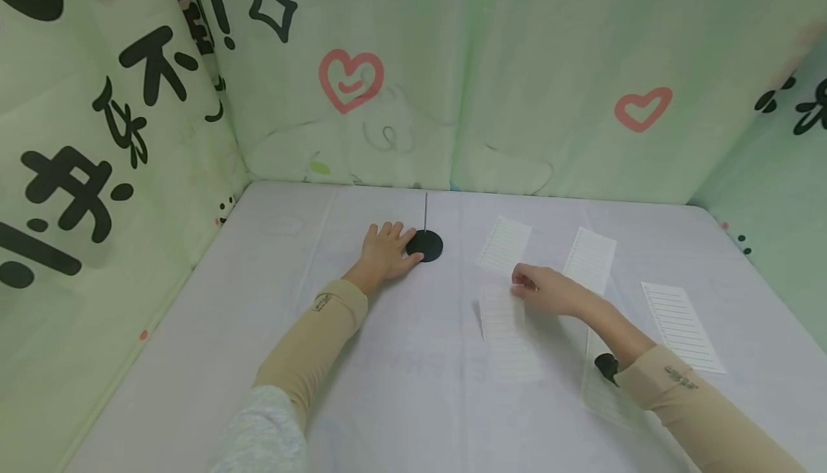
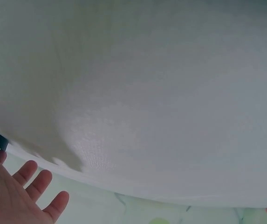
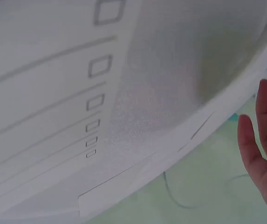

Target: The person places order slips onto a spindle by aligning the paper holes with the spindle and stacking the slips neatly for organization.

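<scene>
My left hand lies flat on the white table, fingers straight, its thumb against the black round base of a thin upright spike. The left wrist view shows those spread fingers over the tabletop. My right hand rests its fingertips on the top end of a lined paper slip lying in front of me. In the right wrist view its fingers look straight, beside a slip printed with lines and small boxes.
More lined slips lie on the table: one behind the right hand, one to its right, one far right, one under my right forearm. Printed green cloth walls close in the table's left, back and right.
</scene>
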The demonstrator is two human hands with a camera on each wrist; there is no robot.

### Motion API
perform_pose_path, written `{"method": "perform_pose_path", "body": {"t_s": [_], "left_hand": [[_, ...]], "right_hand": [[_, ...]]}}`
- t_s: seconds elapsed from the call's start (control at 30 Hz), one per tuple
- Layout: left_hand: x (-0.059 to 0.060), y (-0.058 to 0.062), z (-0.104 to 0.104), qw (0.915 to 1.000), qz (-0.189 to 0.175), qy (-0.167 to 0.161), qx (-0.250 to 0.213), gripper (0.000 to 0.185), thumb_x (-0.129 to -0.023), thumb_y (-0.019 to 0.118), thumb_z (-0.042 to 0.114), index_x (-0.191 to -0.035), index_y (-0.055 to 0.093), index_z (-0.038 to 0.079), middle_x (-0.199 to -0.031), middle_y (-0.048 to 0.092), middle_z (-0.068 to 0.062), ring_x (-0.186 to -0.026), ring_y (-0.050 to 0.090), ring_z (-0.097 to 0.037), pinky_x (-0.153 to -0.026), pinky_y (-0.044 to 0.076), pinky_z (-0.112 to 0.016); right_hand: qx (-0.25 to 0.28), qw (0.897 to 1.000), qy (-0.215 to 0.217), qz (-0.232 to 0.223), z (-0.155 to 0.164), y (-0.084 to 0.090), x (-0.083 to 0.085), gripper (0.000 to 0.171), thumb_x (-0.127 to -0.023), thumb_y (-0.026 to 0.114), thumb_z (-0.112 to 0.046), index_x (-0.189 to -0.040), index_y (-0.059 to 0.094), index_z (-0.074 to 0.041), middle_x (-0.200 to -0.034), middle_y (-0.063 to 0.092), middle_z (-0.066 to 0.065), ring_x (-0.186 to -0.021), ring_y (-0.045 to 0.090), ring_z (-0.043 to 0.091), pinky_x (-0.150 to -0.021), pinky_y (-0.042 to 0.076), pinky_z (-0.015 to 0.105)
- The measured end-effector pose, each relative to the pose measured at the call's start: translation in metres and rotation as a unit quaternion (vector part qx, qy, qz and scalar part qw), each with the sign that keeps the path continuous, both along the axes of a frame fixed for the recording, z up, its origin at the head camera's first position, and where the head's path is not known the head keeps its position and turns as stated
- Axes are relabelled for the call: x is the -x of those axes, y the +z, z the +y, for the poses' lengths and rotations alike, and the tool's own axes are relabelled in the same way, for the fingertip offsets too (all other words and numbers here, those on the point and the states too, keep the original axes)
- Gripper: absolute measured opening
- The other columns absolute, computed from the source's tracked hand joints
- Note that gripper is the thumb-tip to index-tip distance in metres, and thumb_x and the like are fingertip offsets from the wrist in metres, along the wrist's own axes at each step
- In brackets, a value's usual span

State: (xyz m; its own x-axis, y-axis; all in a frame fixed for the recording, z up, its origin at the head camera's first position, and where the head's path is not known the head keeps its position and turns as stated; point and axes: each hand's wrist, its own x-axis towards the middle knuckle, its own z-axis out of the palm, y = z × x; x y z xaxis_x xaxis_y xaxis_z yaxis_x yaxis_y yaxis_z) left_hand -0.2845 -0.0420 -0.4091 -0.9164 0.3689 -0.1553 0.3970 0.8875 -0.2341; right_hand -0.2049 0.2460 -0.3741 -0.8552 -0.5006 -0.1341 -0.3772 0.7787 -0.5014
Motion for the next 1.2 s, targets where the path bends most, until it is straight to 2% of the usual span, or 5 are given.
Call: {"method": "perform_pose_path", "body": {"t_s": [0.33,0.7,0.9,1.07,1.2], "left_hand": [[0.002,-0.002,0.0,1.0,0.002,0.0,-0.003,0.064,-0.093,0.02,0.061,-0.146,0.02,0.025,-0.14,0.031,-0.004,-0.126,0.031,-0.022,-0.102,0.024,-0.043],[0.003,0.001,0.001,0.9998,-0.008,0.003,-0.016,0.065,-0.092,0.022,0.061,-0.146,0.021,0.024,-0.14,0.031,-0.006,-0.126,0.031,-0.023,-0.102,0.025,-0.044],[0.008,0.005,-0.003,0.9923,-0.028,0.01,-0.12,0.062,-0.093,0.029,0.057,-0.142,0.03,0.019,-0.14,0.033,-0.006,-0.126,0.031,-0.026,-0.101,0.025,-0.047],[0.011,0.012,-0.006,0.9544,-0.033,0.043,-0.293,0.05,-0.093,0.044,0.047,-0.129,0.047,0.012,-0.124,0.05,-0.007,-0.113,0.045,-0.026,-0.093,0.035,-0.043],[0.01,0.018,-0.007,0.8867,-0.059,0.071,-0.453,0.033,-0.09,0.055,0.035,-0.108,0.059,0.008,-0.1,0.059,-0.007,-0.09,0.054,-0.022,-0.076,0.043,-0.033]], "right_hand": [[0.174,0.972,-0.073,-0.141,0.006,0.008,0.006,0.024,-0.091,0.057,-0.017,-0.097,0.052,0.005,-0.078,0.064,0.007,-0.072,0.06,0.018,-0.074,0.049,0.034],[0.218,0.955,-0.144,-0.143,0.002,0.019,0.015,0.039,-0.09,0.059,-0.025,-0.109,0.049,0.007,-0.081,0.066,0.002,-0.072,0.063,0.016,-0.073,0.05,0.027],[0.245,0.946,-0.157,-0.141,-0.006,0.024,0.02,0.039,-0.089,0.06,-0.022,-0.11,0.049,0.009,-0.077,0.066,-0.002,-0.07,0.063,0.014,-0.072,0.05,0.025],[0.259,0.941,-0.165,-0.141,-0.012,0.025,0.024,0.037,-0.089,0.059,-0.02,-0.11,0.049,0.01,-0.075,0.066,-0.005,-0.067,0.062,0.01,-0.07,0.049,0.024],[0.264,0.938,-0.169,-0.146,-0.018,0.025,0.027,0.036,-0.089,0.059,-0.019,-0.109,0.049,0.009,-0.074,0.065,-0.005,-0.065,0.061,0.009,-0.069,0.05,0.024]]}}
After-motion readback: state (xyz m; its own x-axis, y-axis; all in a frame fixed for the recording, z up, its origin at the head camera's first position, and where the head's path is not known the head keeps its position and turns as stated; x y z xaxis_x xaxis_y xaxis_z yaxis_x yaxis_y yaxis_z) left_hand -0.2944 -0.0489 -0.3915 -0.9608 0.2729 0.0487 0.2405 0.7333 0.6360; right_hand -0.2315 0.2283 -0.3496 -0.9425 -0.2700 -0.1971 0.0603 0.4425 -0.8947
